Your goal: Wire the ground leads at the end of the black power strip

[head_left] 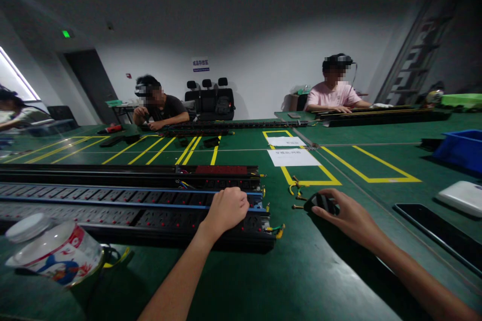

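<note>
My left hand (227, 209) is closed, its knuckles up, and rests on the right end of the long black power strips. Its fingertips are hidden, so what they hold, if anything, does not show. Under and beside it lies a strip with blue edges (150, 203), and nearer to me one with red dots along its sockets (169, 219). Green and yellow wires (277, 229) stick out of the near strip's end. Right of the strips, my right hand (348, 213) grips a small black plastic piece (323, 204) between thumb and fingers, just above the green table.
Small yellow-ended wires (296, 188) lie beyond the black piece. A jar (62, 253) stands at the near left. A phone (440, 230), a white device (461, 198) and a blue bin (461, 150) are at right. Paper sheets (293, 157) lie mid-table. Several people sit around the table.
</note>
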The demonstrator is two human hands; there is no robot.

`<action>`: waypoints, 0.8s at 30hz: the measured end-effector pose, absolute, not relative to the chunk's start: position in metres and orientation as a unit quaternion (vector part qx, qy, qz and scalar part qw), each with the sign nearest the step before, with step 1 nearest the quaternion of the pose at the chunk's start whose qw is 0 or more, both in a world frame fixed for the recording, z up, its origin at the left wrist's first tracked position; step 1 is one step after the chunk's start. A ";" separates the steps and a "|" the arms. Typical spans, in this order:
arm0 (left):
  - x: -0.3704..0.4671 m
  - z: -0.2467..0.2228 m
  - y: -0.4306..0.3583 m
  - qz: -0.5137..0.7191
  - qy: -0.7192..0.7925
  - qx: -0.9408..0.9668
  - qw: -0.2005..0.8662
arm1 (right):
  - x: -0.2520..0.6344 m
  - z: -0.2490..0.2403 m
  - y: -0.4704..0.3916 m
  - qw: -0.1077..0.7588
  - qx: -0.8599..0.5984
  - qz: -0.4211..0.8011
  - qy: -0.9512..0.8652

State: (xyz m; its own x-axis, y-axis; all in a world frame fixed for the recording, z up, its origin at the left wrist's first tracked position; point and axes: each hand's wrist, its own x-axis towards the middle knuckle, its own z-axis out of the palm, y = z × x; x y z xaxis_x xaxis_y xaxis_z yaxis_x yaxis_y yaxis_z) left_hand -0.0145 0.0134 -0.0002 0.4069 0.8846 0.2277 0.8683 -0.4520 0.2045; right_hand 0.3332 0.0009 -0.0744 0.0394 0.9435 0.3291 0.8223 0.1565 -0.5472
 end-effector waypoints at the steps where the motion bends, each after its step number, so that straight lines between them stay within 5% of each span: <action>1: -0.014 0.000 0.013 0.150 0.525 0.838 0.027 | 0.333 -0.075 0.001 0.328 -0.642 0.091 -0.687; 24: -0.015 -0.003 0.014 0.140 0.524 0.840 0.004 | 0.331 -0.071 -0.001 0.328 -0.644 0.085 -0.686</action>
State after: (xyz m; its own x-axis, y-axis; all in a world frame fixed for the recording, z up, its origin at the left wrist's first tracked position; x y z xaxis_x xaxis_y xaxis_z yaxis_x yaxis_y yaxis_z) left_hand -0.0149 0.0137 -0.0028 0.4126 0.8812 0.2306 0.8789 -0.4517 0.1535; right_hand 0.3308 -0.0010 -0.0714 0.0447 0.9394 0.3399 0.8277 0.1557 -0.5391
